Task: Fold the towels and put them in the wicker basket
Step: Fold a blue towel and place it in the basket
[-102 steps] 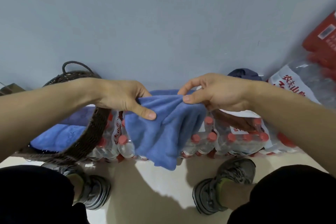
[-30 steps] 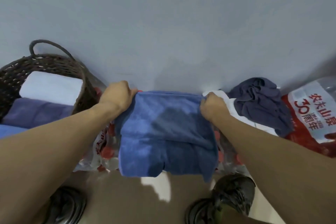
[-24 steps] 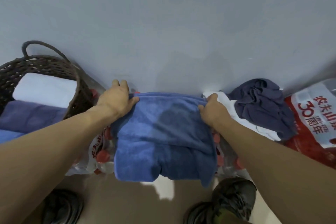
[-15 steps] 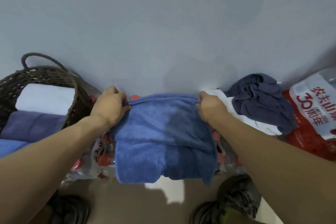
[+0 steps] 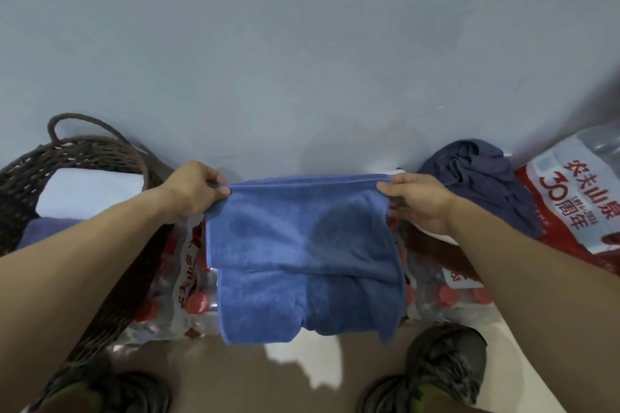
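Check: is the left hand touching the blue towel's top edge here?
Touching. The head view shows the left hand pinching the blue towel at its top left corner.

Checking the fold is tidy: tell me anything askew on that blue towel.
The blue towel hangs unevenly: its lower right corner droops past the rest of the bottom edge, though both hands pinch the top edge level.

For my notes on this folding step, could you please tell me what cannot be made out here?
Head view only:
- Wicker basket: left part cut off by the frame edge, near side behind the left forearm.
- White cloth: mostly behind the right hand.
- Water bottles: partly under the blue towel.
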Action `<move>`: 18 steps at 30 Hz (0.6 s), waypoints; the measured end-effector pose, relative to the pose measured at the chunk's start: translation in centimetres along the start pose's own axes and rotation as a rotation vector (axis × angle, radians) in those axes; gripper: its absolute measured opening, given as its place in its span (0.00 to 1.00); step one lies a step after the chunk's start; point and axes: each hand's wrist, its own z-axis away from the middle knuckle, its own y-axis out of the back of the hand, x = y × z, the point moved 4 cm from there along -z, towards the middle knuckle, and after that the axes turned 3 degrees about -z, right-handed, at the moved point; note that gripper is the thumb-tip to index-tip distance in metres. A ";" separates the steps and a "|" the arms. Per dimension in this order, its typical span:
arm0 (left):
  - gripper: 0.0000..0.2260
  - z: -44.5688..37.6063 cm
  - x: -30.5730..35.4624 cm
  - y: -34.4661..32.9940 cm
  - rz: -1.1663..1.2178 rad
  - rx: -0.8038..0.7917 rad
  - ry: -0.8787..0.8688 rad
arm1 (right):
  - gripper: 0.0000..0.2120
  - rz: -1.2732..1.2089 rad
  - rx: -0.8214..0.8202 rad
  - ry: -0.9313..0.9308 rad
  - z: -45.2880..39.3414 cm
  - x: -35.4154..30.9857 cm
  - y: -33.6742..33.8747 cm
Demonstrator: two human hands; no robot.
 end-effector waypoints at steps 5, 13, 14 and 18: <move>0.11 -0.4 -0.1 -0.9 -0.130 0.028 -0.002 | 0.06 -0.090 0.025 0.010 0.0 1.2 -0.6; 0.14 -0.3 -0.7 -1.9 0.325 -0.029 0.178 | 0.21 0.248 0.314 0.119 -1.1 1.6 -0.4; 0.11 -0.3 -0.7 -2.3 0.455 -0.076 0.217 | 0.20 0.288 0.345 0.131 -1.3 1.7 -0.3; 0.13 -0.2 -1.2 -2.6 0.504 0.037 0.291 | 0.07 0.285 0.401 0.164 -2.0 1.7 -0.3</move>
